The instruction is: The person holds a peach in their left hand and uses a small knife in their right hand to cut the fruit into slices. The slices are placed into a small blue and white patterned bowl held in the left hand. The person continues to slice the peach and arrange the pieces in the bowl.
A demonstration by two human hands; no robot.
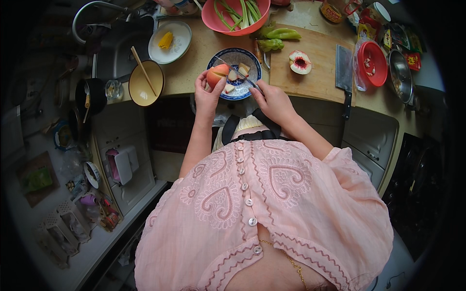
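Left hand (208,93), fingers clamped round the peach (217,75) at the blue-and-white dish (256,68)'s nine o'clock; right hand (274,102), fingers tight on a knife (250,82), blade toward ten o'clock, peach chunks (244,69) lying in the dish!

Colours rn: held fruit (217,72) is orange-red w/ a bit of yellow, patterned plate (255,63) is blue & white w/ dk blue rim. Halved fruit (300,63) = white flesh, dk red centre. Chopping board (315,83) lt tan, cleaver (343,68) grey w/ blk handle. Big bowl (212,23) coral-pink, stalks (245,14) green/pale. Blouse (310,208) lt pink w/ darker zigzags + swirly embroidered hearts, v. nice tbh. Small bowl (138,85) cream-yellow, dk rim.
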